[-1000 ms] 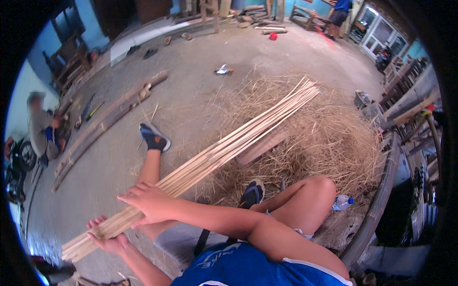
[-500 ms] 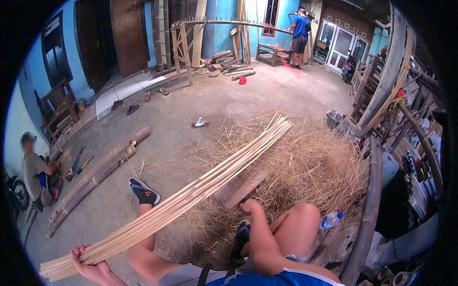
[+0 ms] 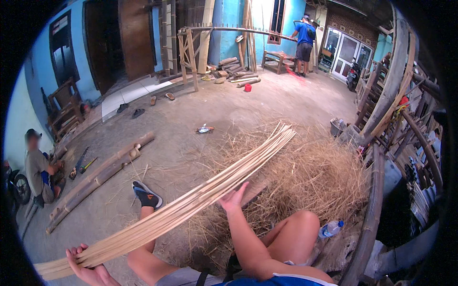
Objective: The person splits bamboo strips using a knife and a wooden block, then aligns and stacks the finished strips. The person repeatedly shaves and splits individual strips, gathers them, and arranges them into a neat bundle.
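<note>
A long bundle of pale split bamboo strips [image 3: 191, 200] slants from the lower left up to the middle of the view, its far ends lying over a straw-like pile of shavings. Near the bundle's close end, my left hand [image 3: 88, 267] is closed around it. At the bundle's lower right edge is my right hand [image 3: 234, 196], fingers stretched out and apart; it meets the strips there, though its fingertips are partly hidden. Under that area lies a wooden board [image 3: 256, 189], mostly covered by my hand and the strips.
The shavings [image 3: 315, 171] spread to the right, near a water bottle [image 3: 331, 229]. Bamboo poles [image 3: 100, 178] lie at the left, close to a seated person [image 3: 39, 167]. Another person [image 3: 304, 45] stands far back beside a rack [image 3: 188, 57]. A bamboo rail [image 3: 369, 214] runs along the right.
My right hand has risen from the board to the bundle's lower edge, its fingers opening out. My left hand still grips the near end. The view has shifted slightly.
</note>
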Available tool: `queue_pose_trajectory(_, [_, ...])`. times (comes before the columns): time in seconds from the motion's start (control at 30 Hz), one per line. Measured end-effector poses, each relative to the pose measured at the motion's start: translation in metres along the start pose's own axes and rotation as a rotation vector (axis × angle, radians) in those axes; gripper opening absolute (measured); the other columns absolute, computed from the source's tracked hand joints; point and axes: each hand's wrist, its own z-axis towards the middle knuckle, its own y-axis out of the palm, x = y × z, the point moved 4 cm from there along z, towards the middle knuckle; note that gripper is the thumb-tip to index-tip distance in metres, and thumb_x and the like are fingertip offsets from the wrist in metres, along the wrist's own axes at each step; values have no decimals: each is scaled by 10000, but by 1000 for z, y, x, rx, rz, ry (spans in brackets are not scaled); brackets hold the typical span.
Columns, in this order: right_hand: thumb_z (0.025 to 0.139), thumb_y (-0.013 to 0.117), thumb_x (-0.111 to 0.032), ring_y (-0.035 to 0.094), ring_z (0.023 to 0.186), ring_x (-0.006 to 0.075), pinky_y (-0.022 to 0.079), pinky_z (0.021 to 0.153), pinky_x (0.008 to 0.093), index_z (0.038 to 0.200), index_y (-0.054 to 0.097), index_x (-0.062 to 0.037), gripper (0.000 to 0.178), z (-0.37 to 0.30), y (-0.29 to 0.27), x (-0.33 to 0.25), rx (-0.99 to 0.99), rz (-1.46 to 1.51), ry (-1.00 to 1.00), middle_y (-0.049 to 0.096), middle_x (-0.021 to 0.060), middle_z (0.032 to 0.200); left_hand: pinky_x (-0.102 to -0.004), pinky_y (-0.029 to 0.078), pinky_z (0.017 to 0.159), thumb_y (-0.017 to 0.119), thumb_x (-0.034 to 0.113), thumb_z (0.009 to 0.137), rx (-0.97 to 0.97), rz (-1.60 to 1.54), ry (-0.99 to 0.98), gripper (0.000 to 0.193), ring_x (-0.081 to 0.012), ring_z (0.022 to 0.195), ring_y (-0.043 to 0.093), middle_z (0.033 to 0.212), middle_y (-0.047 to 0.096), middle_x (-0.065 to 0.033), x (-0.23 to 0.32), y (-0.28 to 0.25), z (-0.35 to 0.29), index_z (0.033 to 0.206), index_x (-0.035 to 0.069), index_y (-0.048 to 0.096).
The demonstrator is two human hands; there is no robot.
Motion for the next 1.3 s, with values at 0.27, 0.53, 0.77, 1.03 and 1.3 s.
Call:
queue_pose_trajectory(0.27, [971,554,-323,656,887,220,540,927,482,1093,615,-57,299,-5,84,11,-192,200,9,647,66,910,-566,542,935,688,225,860,-76,-121,95,198,-304,909,716,934,754,-121,25,-23,-9,956,59,739])
queue_pose_trajectory(0.53, [824,539,-136,582,737,179,525,821,422,1122,539,-110,300,-26,115,18,-215,250,84,542,20,808,-409,564,999,610,233,1019,294,117,99,161,-166,871,611,838,578,-19,12,-123,40,897,134,574])
queue_pose_trajectory(0.77, [899,536,-195,536,717,164,502,796,406,1101,555,-123,216,-40,134,-3,-313,198,64,531,17,811,-457,553,747,697,303,732,373,141,50,212,-268,803,677,835,687,-76,-29,-192,27,856,138,653])
queue_pose_trajectory(1.03, [920,570,-256,534,690,125,494,753,367,1050,549,-127,184,-5,112,-21,-429,258,96,521,-28,763,-511,576,818,731,239,758,45,-255,79,260,-228,855,707,867,718,-53,-43,-160,6,989,125,691])
queue_pose_trajectory(1.3, [945,508,-305,580,743,215,517,789,444,998,541,-85,229,29,-12,2,243,67,133,551,47,764,-518,554,841,696,217,837,-203,-167,54,415,-284,873,684,1036,709,-59,-54,-53,-33,1222,87,612])
